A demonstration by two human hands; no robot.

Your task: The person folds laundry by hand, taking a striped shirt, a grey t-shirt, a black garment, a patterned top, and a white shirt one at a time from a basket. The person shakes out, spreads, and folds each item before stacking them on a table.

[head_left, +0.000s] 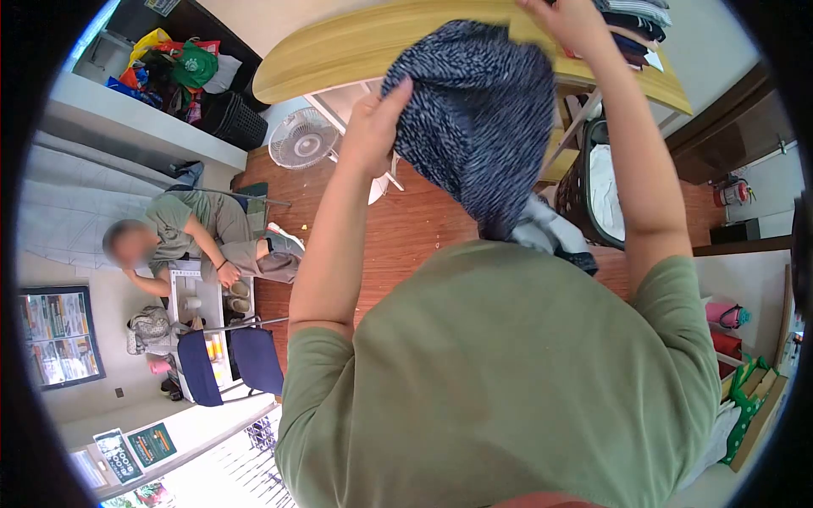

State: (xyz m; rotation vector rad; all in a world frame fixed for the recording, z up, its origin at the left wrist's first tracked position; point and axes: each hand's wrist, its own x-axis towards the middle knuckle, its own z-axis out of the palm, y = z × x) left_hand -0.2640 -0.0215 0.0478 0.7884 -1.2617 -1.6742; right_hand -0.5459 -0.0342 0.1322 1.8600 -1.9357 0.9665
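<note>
My left hand (377, 127) is closed on the left edge of a dark navy and white flecked garment (474, 118), its thumb lying over the fabric. The garment hangs bunched in front of my chest, partly over the wooden board; its exact kind is hard to make out. My right hand (576, 25) is up at the top edge of the view, near the garment's upper right side. Its fingers are partly cut off by the frame, so its grip does not show. Below the garment, grey and dark cloth (550, 229) hangs by my body.
A long wooden tabletop (330, 55) stands ahead, with folded clothes (635, 25) stacked at its right. A laundry basket (603, 186) holds white cloth. A fan (302, 138) stands on the floor. To the left, a person (207, 229) sits near folding chairs (229, 364).
</note>
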